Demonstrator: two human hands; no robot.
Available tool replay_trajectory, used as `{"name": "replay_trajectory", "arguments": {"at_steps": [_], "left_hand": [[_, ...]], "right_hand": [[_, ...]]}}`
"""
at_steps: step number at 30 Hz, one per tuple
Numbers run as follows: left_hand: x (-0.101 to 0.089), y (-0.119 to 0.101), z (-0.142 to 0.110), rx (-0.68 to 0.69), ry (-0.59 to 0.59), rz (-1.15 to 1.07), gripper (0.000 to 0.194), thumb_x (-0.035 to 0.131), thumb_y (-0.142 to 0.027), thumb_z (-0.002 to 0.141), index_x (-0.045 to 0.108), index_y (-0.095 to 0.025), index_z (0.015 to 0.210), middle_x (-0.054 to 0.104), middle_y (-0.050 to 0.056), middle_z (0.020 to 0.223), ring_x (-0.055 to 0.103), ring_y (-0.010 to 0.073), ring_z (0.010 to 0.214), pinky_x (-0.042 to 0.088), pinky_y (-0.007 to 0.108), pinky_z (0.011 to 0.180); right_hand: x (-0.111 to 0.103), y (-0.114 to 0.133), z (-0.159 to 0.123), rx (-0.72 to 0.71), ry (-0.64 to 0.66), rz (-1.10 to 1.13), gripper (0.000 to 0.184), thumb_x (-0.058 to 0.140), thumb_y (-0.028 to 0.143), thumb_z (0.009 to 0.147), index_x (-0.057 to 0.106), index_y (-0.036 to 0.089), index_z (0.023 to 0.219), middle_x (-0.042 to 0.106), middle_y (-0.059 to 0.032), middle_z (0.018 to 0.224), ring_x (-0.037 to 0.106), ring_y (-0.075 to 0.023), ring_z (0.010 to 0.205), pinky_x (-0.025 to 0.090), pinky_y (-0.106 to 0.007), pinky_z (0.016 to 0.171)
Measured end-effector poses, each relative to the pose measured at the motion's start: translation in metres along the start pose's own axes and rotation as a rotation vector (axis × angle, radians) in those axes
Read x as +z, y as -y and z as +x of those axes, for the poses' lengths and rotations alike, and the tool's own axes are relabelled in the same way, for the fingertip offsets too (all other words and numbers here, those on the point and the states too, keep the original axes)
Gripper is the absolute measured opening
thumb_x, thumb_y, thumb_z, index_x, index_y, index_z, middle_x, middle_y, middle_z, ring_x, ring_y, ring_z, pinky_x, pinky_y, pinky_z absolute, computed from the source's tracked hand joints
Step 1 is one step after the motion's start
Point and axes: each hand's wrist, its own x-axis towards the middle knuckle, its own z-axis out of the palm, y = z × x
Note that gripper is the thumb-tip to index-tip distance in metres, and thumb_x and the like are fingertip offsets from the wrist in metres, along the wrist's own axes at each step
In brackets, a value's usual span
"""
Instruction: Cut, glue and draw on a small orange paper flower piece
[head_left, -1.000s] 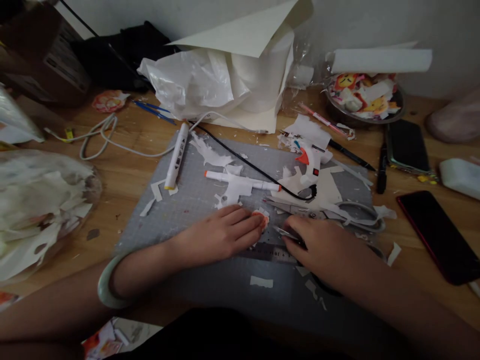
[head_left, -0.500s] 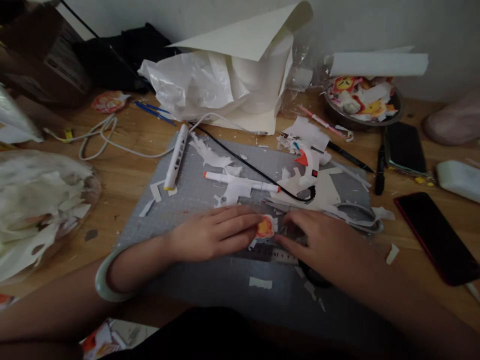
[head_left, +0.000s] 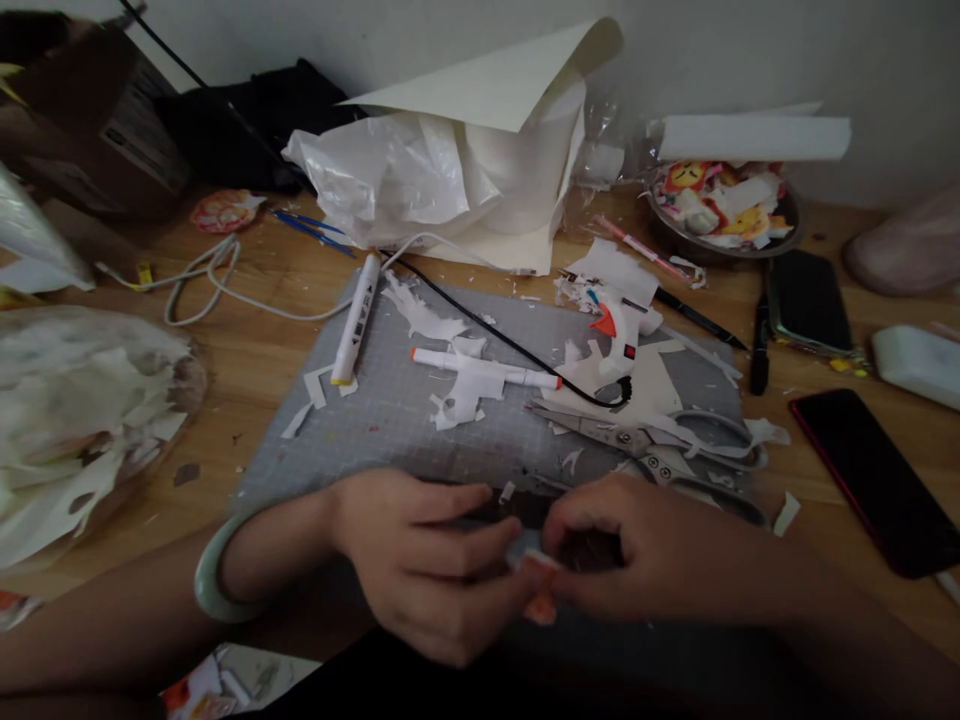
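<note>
Both my hands meet over the near edge of the grey cutting mat [head_left: 390, 420]. My left hand [head_left: 427, 560] and my right hand [head_left: 645, 545] pinch a small orange and white paper cutout [head_left: 540, 600] between their fingertips, lifted off the mat. A pale green bangle [head_left: 214, 580] circles my left wrist. Scissors [head_left: 645, 440] lie just beyond my right hand.
On the mat lie two white markers [head_left: 356, 320] [head_left: 487, 368], a white glue gun [head_left: 619, 335] with black cord and paper scraps. Behind are a plastic bag with paper sheets [head_left: 450, 170] and a bowl of cutouts [head_left: 724, 205]. Two phones [head_left: 810, 295] [head_left: 877, 480] lie at right.
Both hands have drawn back from the mat's middle toward me, lifting the small orange cutout off the mat; the scissors beyond my right hand now show fully.
</note>
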Motion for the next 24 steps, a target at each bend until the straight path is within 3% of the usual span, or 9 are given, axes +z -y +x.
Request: {"name": "replay_trajectory", "arguments": {"at_steps": [3,5,7,10,14,16,19,21,24], "left_hand": [[0.001,-0.005,0.0,0.004,0.056,-0.171,0.018,0.058,-0.025,0.083,0.062,-0.04,0.074,0.07,-0.018,0.098,0.069,0.0118,0.08,0.059,0.025,0.06],[0.001,-0.006,-0.003,0.006,-0.076,0.008,0.015,0.056,-0.026,0.083,0.063,-0.037,0.076,0.072,-0.012,0.093,0.068,0.0158,0.08,0.058,0.031,0.063],[0.0,-0.003,-0.007,-0.133,-0.097,0.215,0.011,0.054,-0.024,0.085,0.064,-0.028,0.081,0.073,-0.004,0.087,0.067,0.0187,0.083,0.055,0.032,0.068],[-0.002,0.01,-0.011,-0.453,0.016,0.345,0.01,0.053,-0.02,0.086,0.062,-0.018,0.091,0.073,0.003,0.089,0.065,0.0193,0.086,0.051,0.033,0.073],[-0.007,0.029,-0.016,-0.798,0.095,0.377,0.014,0.048,-0.017,0.088,0.061,-0.015,0.094,0.07,0.007,0.089,0.063,0.0217,0.085,0.048,0.034,0.074],[-0.01,0.034,-0.018,-0.902,0.096,0.359,0.014,0.048,-0.02,0.088,0.061,-0.016,0.092,0.069,0.005,0.082,0.063,0.0203,0.079,0.047,0.034,0.071],[-0.011,0.033,-0.019,-0.896,0.067,0.294,0.016,0.047,-0.022,0.09,0.062,-0.016,0.088,0.066,0.004,0.074,0.06,0.0175,0.071,0.047,0.031,0.068],[-0.008,0.028,-0.015,-0.799,0.08,0.221,0.019,0.046,-0.023,0.091,0.063,-0.016,0.084,0.065,0.004,0.071,0.059,0.0161,0.067,0.046,0.029,0.065],[0.001,0.019,-0.008,-0.625,0.192,0.067,0.03,0.047,-0.033,0.092,0.062,-0.017,0.072,0.06,0.001,0.059,0.055,0.0154,0.06,0.041,0.03,0.06]], "right_hand": [[0.001,0.001,-0.002,-0.013,0.111,-0.019,0.02,0.061,0.038,0.081,0.068,0.019,0.078,0.064,0.0034,0.068,0.056,-0.009,0.06,0.036,-0.018,0.051],[0.0,-0.001,-0.001,-0.005,0.106,-0.02,0.022,0.06,0.04,0.081,0.068,0.019,0.08,0.065,0.0029,0.069,0.056,-0.0095,0.061,0.037,-0.019,0.052],[-0.001,-0.003,0.001,0.034,-0.017,-0.02,0.027,0.057,0.044,0.084,0.068,0.019,0.082,0.065,0.0024,0.069,0.056,-0.01,0.06,0.036,-0.02,0.052],[0.001,-0.006,0.006,0.101,-0.237,-0.059,0.026,0.054,0.042,0.087,0.067,0.02,0.085,0.066,0.0021,0.072,0.057,-0.0106,0.061,0.036,-0.021,0.053],[0.007,-0.009,0.012,0.13,-0.305,-0.12,0.021,0.056,0.041,0.086,0.066,0.022,0.085,0.068,0.0023,0.073,0.06,-0.0116,0.063,0.037,-0.022,0.054],[0.009,-0.011,0.016,0.142,-0.38,-0.177,0.023,0.053,0.042,0.088,0.064,0.022,0.084,0.068,0.0022,0.072,0.059,-0.0118,0.061,0.037,-0.022,0.053],[0.011,-0.014,0.023,0.163,-0.515,-0.272,0.024,0.051,0.043,0.089,0.063,0.022,0.084,0.067,0.0024,0.069,0.059,-0.0128,0.059,0.036,-0.023,0.053],[0.01,-0.016,0.028,0.188,-0.557,-0.324,0.023,0.052,0.042,0.088,0.063,0.023,0.084,0.067,0.0025,0.067,0.061,-0.0142,0.059,0.035,-0.024,0.053],[0.01,-0.019,0.032,0.234,-0.597,-0.434,0.022,0.052,0.04,0.089,0.064,0.022,0.086,0.068,0.0011,0.065,0.062,-0.0162,0.059,0.032,-0.025,0.051]]}}
